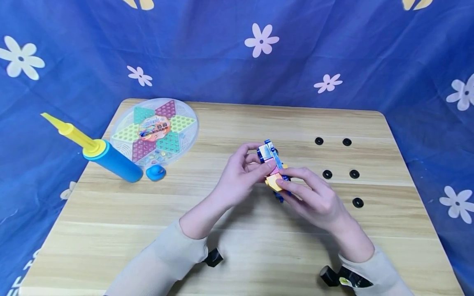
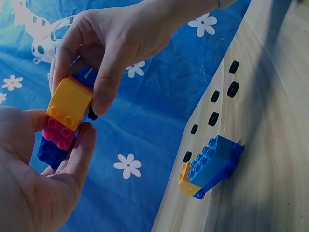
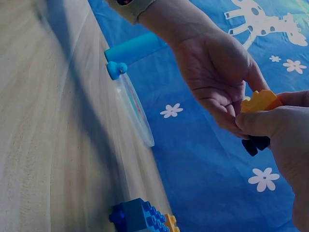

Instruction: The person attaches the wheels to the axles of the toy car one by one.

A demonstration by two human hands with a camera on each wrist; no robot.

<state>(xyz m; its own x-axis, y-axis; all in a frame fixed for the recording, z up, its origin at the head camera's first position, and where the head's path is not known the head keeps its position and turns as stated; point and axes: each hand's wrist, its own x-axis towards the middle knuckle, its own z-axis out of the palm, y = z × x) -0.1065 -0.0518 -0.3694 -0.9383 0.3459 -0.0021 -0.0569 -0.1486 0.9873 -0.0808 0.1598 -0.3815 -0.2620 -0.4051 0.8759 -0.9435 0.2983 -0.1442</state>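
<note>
Both hands hold one toy brick car in the air above the middle of the table. It shows a yellow brick [image 2: 71,102], a magenta brick [image 2: 59,133] and a blue brick [image 2: 50,153] in a row. My left hand [image 1: 237,176] grips the blue and magenta end between thumb and fingers. The right hand [image 1: 320,199] pinches the yellow end. Black wheels [image 3: 251,146] show beneath it in the right wrist view; the base is partly hidden by fingers. A second brick build [image 2: 215,162], blue with a yellow end, stands on the table.
Several black wheels [image 1: 354,174] lie spread on the table's right side. At the left are a blue and yellow hand pump [image 1: 115,162], a small blue toy duck [image 1: 155,172] and a round star-patterned game board [image 1: 189,142]. Blue floral cloth [image 1: 222,61] surrounds the table.
</note>
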